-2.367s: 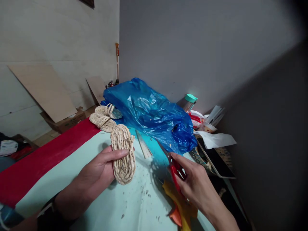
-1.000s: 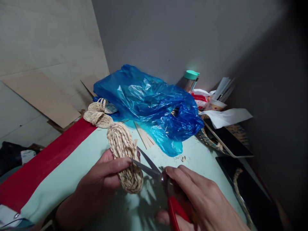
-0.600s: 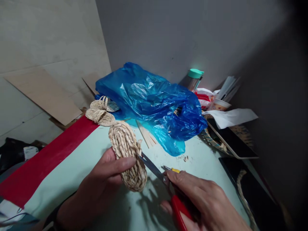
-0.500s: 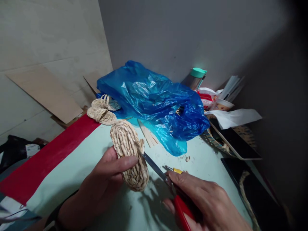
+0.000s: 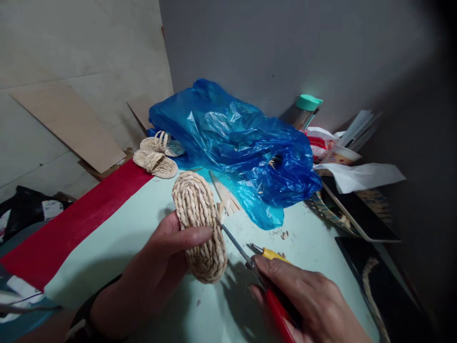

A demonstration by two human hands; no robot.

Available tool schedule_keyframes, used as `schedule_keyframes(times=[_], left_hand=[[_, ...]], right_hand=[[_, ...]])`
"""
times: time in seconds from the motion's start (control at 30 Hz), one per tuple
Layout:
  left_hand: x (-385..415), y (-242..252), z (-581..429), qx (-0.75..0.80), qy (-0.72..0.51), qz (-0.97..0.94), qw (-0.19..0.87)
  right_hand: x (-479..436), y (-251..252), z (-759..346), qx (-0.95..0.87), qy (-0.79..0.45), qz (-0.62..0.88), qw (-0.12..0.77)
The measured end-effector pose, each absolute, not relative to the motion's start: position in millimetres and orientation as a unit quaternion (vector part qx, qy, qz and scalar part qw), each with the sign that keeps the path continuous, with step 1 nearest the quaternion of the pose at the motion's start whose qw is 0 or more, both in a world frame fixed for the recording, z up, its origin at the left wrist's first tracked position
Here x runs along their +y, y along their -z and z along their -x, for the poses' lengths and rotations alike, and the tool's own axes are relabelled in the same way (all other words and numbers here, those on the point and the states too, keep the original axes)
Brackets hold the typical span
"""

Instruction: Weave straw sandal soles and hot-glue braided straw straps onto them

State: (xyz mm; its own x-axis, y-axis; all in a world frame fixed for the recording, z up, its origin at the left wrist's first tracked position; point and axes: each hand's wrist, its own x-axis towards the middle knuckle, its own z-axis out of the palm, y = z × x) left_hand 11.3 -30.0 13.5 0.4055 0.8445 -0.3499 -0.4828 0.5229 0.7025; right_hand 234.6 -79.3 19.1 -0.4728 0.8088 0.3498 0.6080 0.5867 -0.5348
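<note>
My left hand (image 5: 171, 252) grips a small woven straw slipper sole (image 5: 196, 200), its thumb pressed across the middle of the braided rows. The sole is tilted up over the pale green table. A short loose straw end (image 5: 220, 208) sticks out from its right edge. My right hand (image 5: 303, 290) is closed around the red handles of scissors (image 5: 274, 307). The narrow blades reach up and left, with their tips at the sole's right edge by the straw end. Past the right hand's fingers lies a yellow-handled tool (image 5: 272, 254) with a metal tip, partly hidden.
Two small finished straw slippers (image 5: 157, 155) lie at the back left beside a crumpled blue plastic bag (image 5: 228, 138). Flat straw strips (image 5: 226, 195) and scraps lie before the bag. A tablet (image 5: 352, 209), a teal-lidded bottle (image 5: 307, 105) and a cord (image 5: 371, 295) are at right.
The view has shifted slightly, so everything sits a little differently in the picture. The scissor blades have turned and look narrower, with their tips still at the sole's edge.
</note>
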Motion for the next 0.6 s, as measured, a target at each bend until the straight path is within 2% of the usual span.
schedule_keyframes(times=[0.23, 0.6], left_hand=[[-29, -16, -14, 0.37, -0.429, -0.283, 0.774], [-33, -22, -13, 0.34, -0.442, -0.288, 0.779]], right_hand=[[-89, -4, -235, -0.845, -0.123, 0.435, 0.287], [-87, -12, -228, -0.81, -0.205, 0.48, 0.267]])
